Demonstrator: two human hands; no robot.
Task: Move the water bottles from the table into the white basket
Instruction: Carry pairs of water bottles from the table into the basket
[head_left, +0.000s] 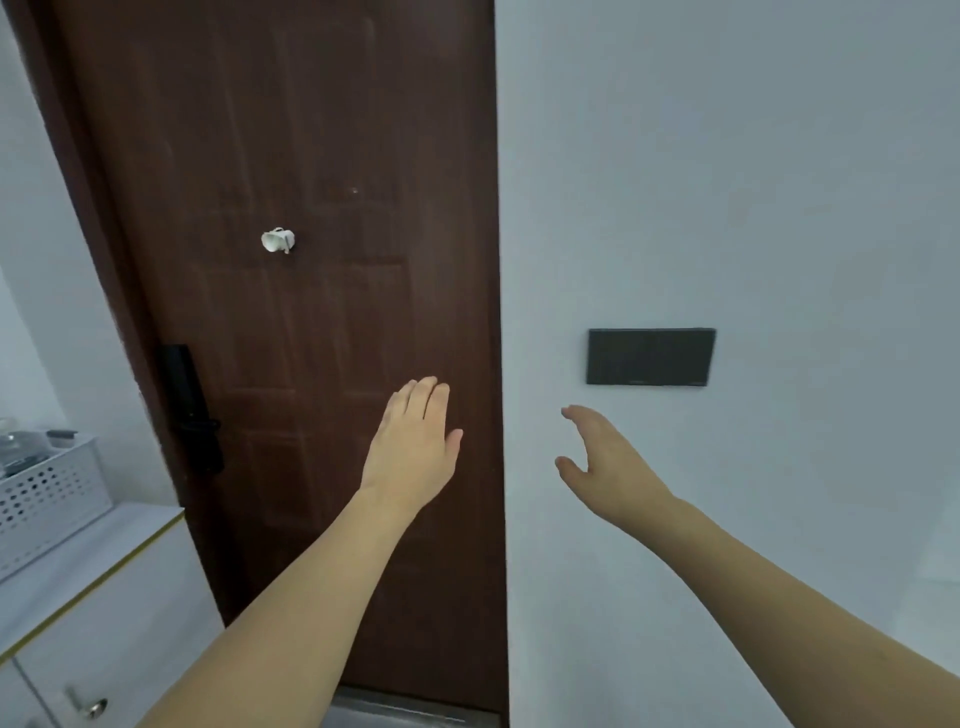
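Hands are hanging in mid-air facing a brown door (311, 208). I am seeing the left hand (413, 449) flat, fingers together, its grip released and empty. The right hand (605, 460) at 3 o'clock of it is spreading loosely, grip released too. White basket (49, 486) is sitting on the table (93, 566) at 9 o'clock, dark shapes inside, too blurred to identify.

2 hands (left (413, 447), right (605, 460)), 1 white basket (49, 488), 1 door (291, 260), 1 wall panel (650, 357).
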